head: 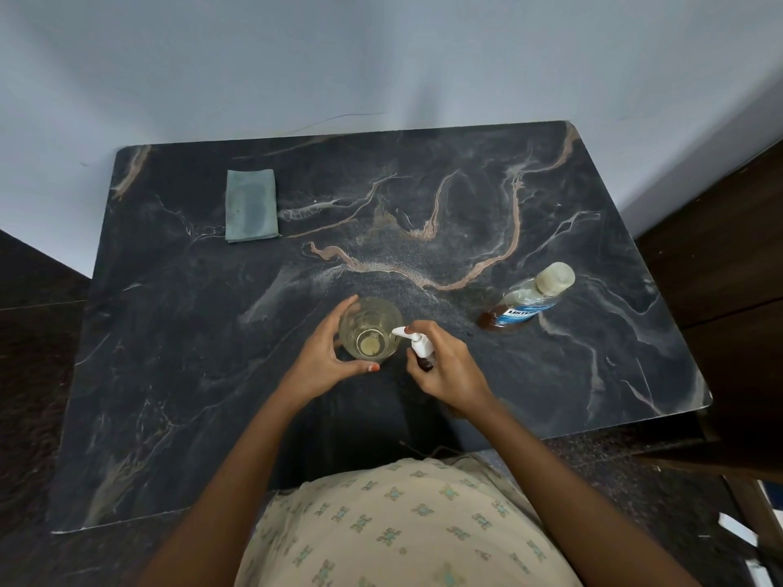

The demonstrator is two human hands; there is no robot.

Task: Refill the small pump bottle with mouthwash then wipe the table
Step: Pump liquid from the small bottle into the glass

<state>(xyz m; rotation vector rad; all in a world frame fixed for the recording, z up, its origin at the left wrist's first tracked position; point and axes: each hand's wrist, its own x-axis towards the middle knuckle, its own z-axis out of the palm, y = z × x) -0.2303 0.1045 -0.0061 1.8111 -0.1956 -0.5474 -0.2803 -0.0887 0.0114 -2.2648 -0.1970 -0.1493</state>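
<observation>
A small dark pump bottle [425,358] with a white pump head stands upright near the middle of the dark marble table [212,374]. My right hand [449,370] is wrapped around it, a finger on the pump, its nozzle pointing left over a clear glass [371,328]. The glass holds a little pale liquid, and my left hand [324,362] grips its left side. A mouthwash bottle [527,300] with a blue label and a clear cap stands capped to the right, amber liquid low inside. A folded grey-green cloth [251,206] lies at the far left.
The table stands against a pale wall [381,57]. Dark wooden furniture [728,269] rises close beside its right edge. Dark floor shows to the left, and my patterned garment fills the bottom of the view.
</observation>
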